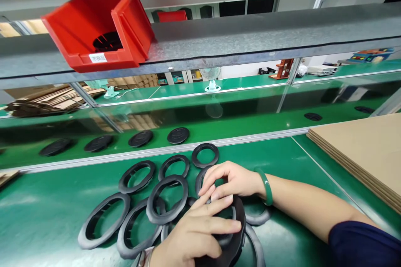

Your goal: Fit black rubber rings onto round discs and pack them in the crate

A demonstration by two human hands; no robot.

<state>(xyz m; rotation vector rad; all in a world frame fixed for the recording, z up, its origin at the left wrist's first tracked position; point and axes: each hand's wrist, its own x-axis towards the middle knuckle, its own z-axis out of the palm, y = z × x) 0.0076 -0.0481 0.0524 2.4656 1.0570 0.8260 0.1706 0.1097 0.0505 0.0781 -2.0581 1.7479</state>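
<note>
Near the bottom middle, my left hand (200, 229) lies over a black round part (239, 225) with its fingers stretched across the face, holding it tilted. My right hand (232, 179), with a green bangle at the wrist, bends its fingers at the part's far edge. The fingertips of both hands meet there and hide that edge. Behind the right fingers, a dark ring (199, 181) is partly covered. Several loose black rings lie left of my hands, among them one ring (150, 206) resting on others. More grey ring edges (257, 246) show under and beside the held part.
Beyond a metal rail, black round covers (178, 135) lie in a row on a green belt (203, 127). A red bin (131, 46) with black parts stands on the grey shelf (250, 33) above. Stacked cardboard sheets (363, 150) lie at the right.
</note>
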